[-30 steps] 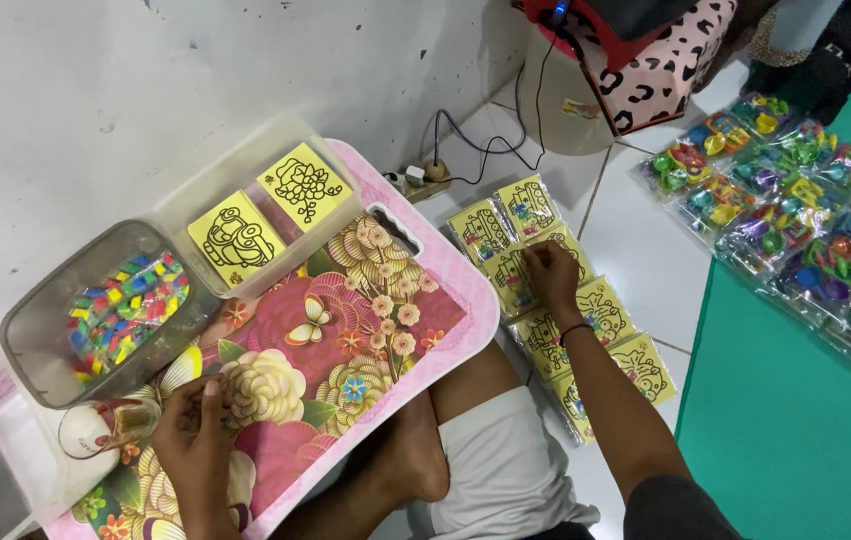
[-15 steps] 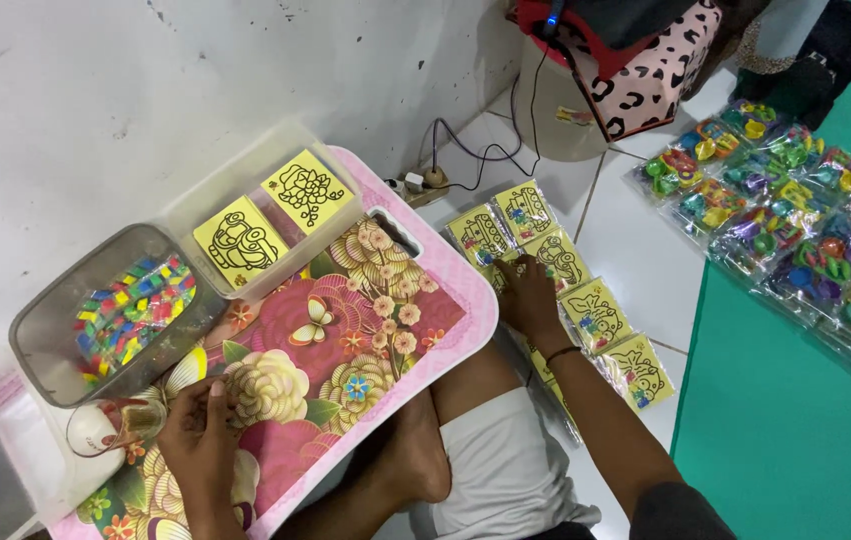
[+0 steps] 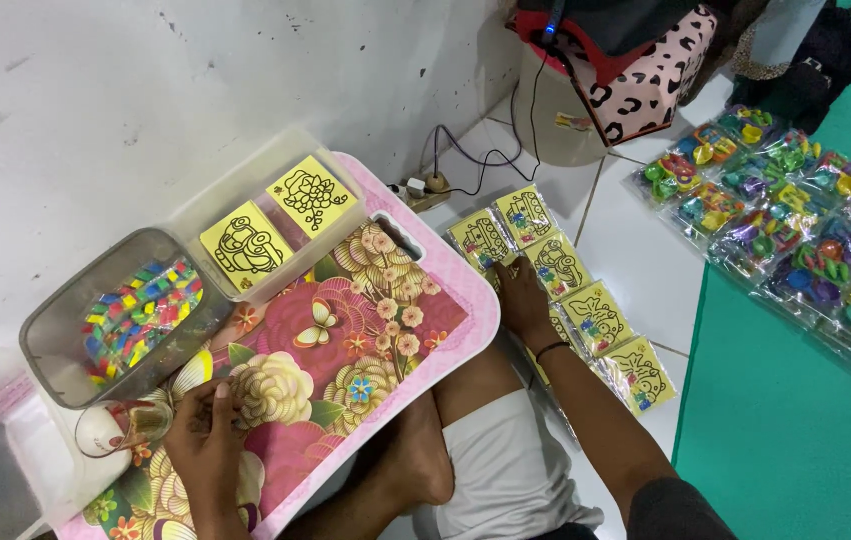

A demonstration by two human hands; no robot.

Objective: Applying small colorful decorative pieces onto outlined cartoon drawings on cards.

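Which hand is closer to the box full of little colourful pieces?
The left. The left hand rests on the flowery pink table just below the clear box of colourful pieces. The right hand is far off on the other side, on the yellow picture packets on the floor.

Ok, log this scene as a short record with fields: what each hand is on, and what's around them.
left hand: rests on the floral lap tray, beside a small clear cup
right hand: flat on a row of bagged yellow picture cards on the floor
on tray: clear bin of coloured pieces; box with two yellow cards
floor right: bagged colourful items on a green mat
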